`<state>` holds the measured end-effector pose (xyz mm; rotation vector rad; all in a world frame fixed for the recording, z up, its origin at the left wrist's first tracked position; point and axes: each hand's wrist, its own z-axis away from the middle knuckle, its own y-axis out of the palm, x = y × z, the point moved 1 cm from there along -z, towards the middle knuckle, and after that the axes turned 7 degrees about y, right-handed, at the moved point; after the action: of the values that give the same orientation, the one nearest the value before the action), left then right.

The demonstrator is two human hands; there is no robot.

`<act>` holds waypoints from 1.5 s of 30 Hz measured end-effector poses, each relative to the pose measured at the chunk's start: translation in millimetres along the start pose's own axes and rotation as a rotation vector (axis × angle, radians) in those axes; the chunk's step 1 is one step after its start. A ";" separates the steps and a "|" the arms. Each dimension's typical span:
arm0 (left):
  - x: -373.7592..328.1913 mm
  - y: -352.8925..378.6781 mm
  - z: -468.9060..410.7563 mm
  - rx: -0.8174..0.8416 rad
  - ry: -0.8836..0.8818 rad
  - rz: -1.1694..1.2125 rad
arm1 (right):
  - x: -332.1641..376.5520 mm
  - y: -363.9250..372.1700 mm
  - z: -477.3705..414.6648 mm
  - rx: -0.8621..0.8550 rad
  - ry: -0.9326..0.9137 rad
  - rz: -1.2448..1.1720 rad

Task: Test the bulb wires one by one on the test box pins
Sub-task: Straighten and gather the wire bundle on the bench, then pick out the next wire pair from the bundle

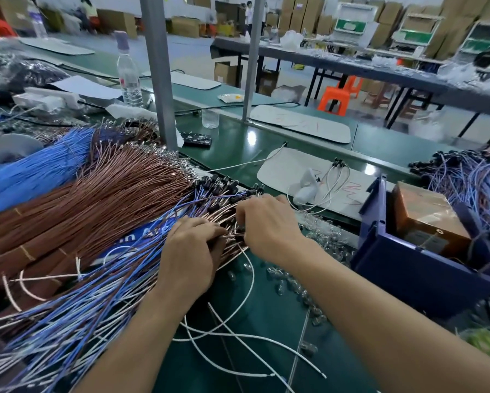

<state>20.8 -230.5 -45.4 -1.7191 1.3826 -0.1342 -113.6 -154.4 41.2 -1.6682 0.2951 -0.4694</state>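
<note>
A thick pile of bulb wires, blue, white and copper-coloured with black sockets at their far ends, fans across the green bench. My left hand lies on the pile with its fingers curled round a bunch of the copper wires. Just to the right, my right hand pinches among the same wires near their black sockets. A brown test box sits inside a dark blue bin at the right; I cannot make out its pins.
Bundles of brown and blue wire lie at the left. Loose glass bulbs and white wires scatter on the bench in front. A white mat, a metal post, a bottle and another wire pile stand beyond.
</note>
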 end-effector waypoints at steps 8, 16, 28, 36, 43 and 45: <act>-11.8 -19.9 0.8 -0.237 -0.022 0.057 | 5.1 -49.1 23.4 -0.226 0.111 -0.076; -16.2 -53.1 -17.9 -0.094 -0.473 1.035 | -22.2 -75.6 55.8 -0.429 0.248 -0.208; -95.2 -93.3 -49.8 -0.021 -0.112 1.091 | -45.2 -113.4 104.9 -0.302 0.316 -0.057; -175.4 -71.1 -50.3 0.195 0.033 1.065 | -76.1 -150.0 155.6 -0.132 0.252 -0.499; -220.0 -9.8 -18.6 0.429 0.125 0.998 | -144.8 -137.9 199.1 0.087 0.442 -0.637; -231.5 12.3 -7.6 0.543 0.088 0.961 | -161.0 -126.9 209.9 0.053 0.509 -0.444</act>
<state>-78.0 -43.3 49.4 -0.5133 1.8775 -0.0340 -167.2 122.2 123.1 -1.5419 0.2766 -1.2312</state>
